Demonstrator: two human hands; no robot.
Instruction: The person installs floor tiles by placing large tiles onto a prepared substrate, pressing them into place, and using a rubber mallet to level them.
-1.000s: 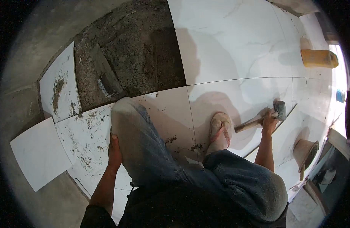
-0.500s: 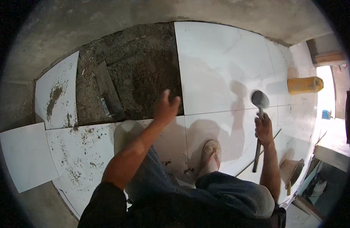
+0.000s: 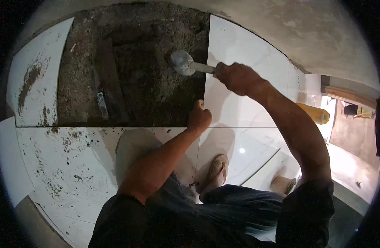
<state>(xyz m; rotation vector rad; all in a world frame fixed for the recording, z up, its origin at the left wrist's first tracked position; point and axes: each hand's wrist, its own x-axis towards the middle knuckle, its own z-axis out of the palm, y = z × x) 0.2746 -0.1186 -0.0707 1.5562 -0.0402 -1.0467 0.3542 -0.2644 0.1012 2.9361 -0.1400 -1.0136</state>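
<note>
My right hand (image 3: 241, 78) is wrapped round the handle of a rubber mallet (image 3: 182, 63). Its pale grey head is over the dark mortar bed (image 3: 144, 74), close to the edge of a large white tile (image 3: 243, 74). My left hand (image 3: 199, 118) is closed, its fingers curled, at the corner where the mortar meets the white tiles. Whatever those fingers may hold is hidden. A small, pale, flat piece (image 3: 102, 106) lies on the mortar to the left, beside a long smooth strip pressed into the surface.
A mortar-smeared white tile (image 3: 37, 78) borders the bed on the left; spattered tiles (image 3: 74, 165) lie in front. Another tile (image 3: 10, 161) sits at the far left. To the right are a yellow container (image 3: 314, 113), a round tub (image 3: 282, 184) and a dark thin strip (image 3: 261, 167). A bare wall rises behind.
My right hand has swung the mallet from the right up and left over the mortar. My left hand has curled its fingers and shifted slightly right. The view has turned.
</note>
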